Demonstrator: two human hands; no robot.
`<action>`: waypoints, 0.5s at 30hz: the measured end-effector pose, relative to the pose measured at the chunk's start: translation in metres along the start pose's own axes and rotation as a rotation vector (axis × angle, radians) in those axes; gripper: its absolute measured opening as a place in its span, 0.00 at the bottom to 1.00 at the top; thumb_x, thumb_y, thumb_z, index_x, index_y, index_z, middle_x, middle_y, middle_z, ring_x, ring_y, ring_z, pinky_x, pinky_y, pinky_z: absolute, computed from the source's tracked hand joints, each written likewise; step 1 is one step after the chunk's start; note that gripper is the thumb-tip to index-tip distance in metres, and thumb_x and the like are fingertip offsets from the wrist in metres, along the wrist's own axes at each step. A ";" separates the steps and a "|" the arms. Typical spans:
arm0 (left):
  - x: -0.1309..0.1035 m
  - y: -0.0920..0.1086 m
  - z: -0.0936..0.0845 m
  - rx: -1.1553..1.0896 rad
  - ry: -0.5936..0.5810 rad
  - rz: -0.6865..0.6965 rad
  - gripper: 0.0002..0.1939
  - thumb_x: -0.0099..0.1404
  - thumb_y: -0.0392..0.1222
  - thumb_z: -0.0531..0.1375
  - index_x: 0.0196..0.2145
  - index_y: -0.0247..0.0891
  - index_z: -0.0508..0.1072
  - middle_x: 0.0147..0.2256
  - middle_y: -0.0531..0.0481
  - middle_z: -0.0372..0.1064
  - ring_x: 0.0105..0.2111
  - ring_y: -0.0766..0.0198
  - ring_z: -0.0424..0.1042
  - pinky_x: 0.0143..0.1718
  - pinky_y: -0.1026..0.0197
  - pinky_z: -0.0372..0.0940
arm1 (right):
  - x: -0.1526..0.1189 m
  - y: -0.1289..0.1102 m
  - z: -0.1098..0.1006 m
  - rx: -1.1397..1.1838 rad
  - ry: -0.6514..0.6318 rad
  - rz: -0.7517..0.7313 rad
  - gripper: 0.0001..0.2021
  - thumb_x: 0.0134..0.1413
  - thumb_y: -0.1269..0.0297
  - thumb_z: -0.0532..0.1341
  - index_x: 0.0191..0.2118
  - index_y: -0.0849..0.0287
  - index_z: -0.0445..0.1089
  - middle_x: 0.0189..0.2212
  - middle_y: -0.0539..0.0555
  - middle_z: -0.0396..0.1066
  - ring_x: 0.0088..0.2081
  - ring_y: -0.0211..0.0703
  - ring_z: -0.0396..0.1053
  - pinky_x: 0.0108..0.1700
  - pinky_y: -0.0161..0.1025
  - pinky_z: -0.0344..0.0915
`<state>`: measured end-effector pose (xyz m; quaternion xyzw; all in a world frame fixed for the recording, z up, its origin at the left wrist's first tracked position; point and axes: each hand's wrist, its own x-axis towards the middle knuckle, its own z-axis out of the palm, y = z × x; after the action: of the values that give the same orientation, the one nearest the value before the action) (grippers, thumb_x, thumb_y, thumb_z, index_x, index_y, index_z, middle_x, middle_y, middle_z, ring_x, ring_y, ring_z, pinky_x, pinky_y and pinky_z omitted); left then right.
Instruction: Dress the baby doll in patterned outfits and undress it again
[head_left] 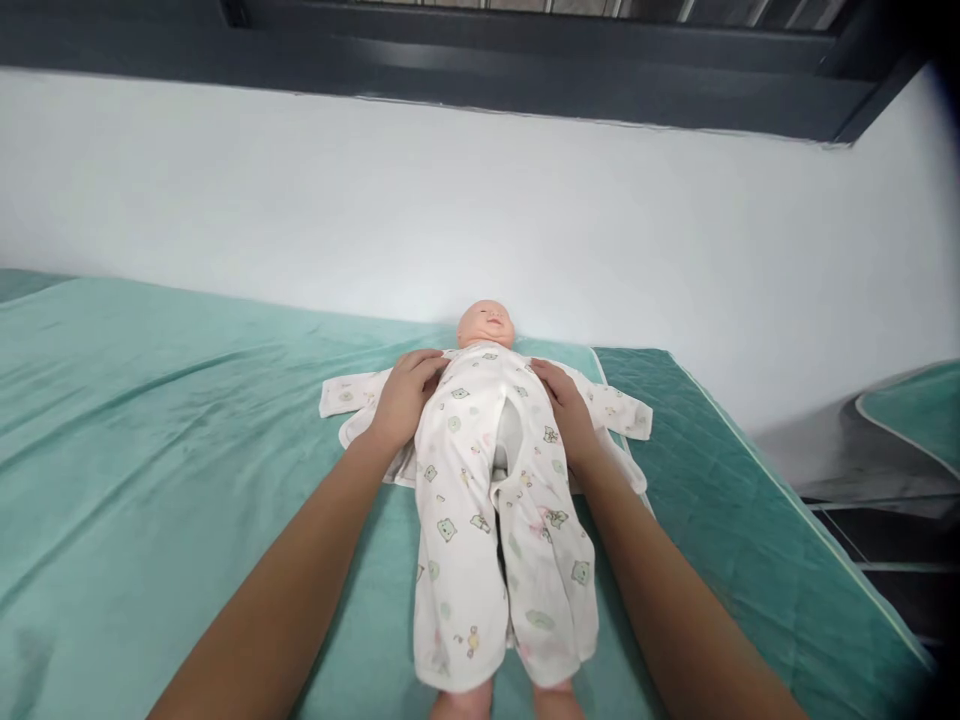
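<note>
A baby doll point(487, 322) lies on its back with its head by the wall and its feet toward me. White split-crotch baby trousers point(461, 530) printed with small green animals cover its legs and reach up to the chest. Beneath them spreads a matching baby top point(622, 412), its sleeves stretched to both sides. My left hand point(409, 395) is closed at the trousers' upper left edge, thumb partly hidden. At the upper right edge, my right hand point(564, 402) has its fingers curled on the trousers; its thumb is hidden.
Green sheeting point(187, 480) with wrinkles covers the surface under the doll. A darker quilted mat point(742, 520) lies on the right, with a floor drop beyond its edge. The white wall point(420, 200) rises behind, under a dark window frame point(525, 70).
</note>
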<state>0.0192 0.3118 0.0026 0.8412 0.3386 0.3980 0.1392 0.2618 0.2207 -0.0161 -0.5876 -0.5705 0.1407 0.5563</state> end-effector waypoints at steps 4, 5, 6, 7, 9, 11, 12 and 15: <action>-0.020 0.011 -0.016 0.234 -0.057 -0.055 0.13 0.63 0.36 0.53 0.40 0.39 0.76 0.44 0.41 0.72 0.47 0.49 0.65 0.49 0.49 0.61 | -0.020 0.003 -0.008 -0.064 0.063 0.194 0.11 0.53 0.58 0.59 0.39 0.56 0.72 0.38 0.55 0.74 0.39 0.48 0.69 0.43 0.45 0.65; -0.022 0.013 -0.019 0.220 -0.121 -0.099 0.13 0.62 0.35 0.53 0.39 0.39 0.76 0.42 0.41 0.73 0.45 0.49 0.67 0.46 0.50 0.62 | -0.021 0.002 -0.011 -0.079 0.020 0.253 0.10 0.53 0.57 0.59 0.37 0.56 0.72 0.34 0.53 0.74 0.36 0.47 0.68 0.40 0.43 0.64; -0.024 0.016 -0.022 0.179 -0.194 -0.151 0.13 0.61 0.34 0.52 0.39 0.38 0.76 0.40 0.42 0.74 0.42 0.50 0.69 0.44 0.52 0.63 | -0.022 0.002 -0.014 -0.085 -0.036 0.295 0.11 0.53 0.57 0.59 0.34 0.57 0.73 0.31 0.52 0.74 0.34 0.47 0.68 0.38 0.42 0.63; -0.024 0.019 -0.025 0.124 -0.263 -0.204 0.14 0.60 0.34 0.52 0.39 0.38 0.76 0.39 0.43 0.75 0.41 0.51 0.71 0.42 0.53 0.64 | -0.021 0.001 -0.017 -0.077 -0.099 0.317 0.11 0.53 0.56 0.59 0.32 0.58 0.73 0.29 0.52 0.75 0.34 0.47 0.68 0.38 0.42 0.63; -0.023 0.023 -0.028 0.004 -0.351 -0.297 0.15 0.59 0.34 0.52 0.38 0.38 0.76 0.39 0.45 0.77 0.40 0.52 0.73 0.40 0.56 0.64 | -0.020 0.000 -0.021 0.007 -0.213 0.333 0.13 0.53 0.55 0.60 0.32 0.59 0.75 0.29 0.52 0.76 0.35 0.49 0.69 0.38 0.42 0.63; -0.022 0.024 -0.031 -0.113 -0.364 -0.365 0.16 0.59 0.35 0.52 0.40 0.38 0.77 0.41 0.46 0.77 0.44 0.51 0.73 0.41 0.57 0.65 | -0.020 -0.002 -0.021 0.176 -0.268 0.370 0.13 0.53 0.54 0.62 0.35 0.59 0.77 0.30 0.52 0.77 0.36 0.49 0.71 0.40 0.42 0.65; -0.022 0.024 -0.032 -0.177 -0.361 -0.403 0.16 0.59 0.36 0.53 0.41 0.39 0.77 0.43 0.46 0.77 0.46 0.50 0.73 0.43 0.57 0.66 | -0.020 -0.003 -0.021 0.270 -0.273 0.404 0.14 0.52 0.53 0.63 0.37 0.58 0.78 0.31 0.52 0.78 0.37 0.50 0.72 0.41 0.42 0.66; -0.023 0.024 -0.031 -0.452 -0.359 -0.561 0.18 0.58 0.39 0.57 0.47 0.39 0.75 0.46 0.45 0.76 0.49 0.50 0.72 0.46 0.56 0.67 | -0.023 -0.008 -0.018 0.484 -0.252 0.515 0.16 0.49 0.51 0.67 0.41 0.55 0.78 0.31 0.52 0.79 0.37 0.50 0.74 0.40 0.43 0.68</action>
<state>-0.0042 0.2775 0.0215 0.7207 0.4292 0.2557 0.4807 0.2645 0.1909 -0.0141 -0.5413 -0.4181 0.4781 0.5510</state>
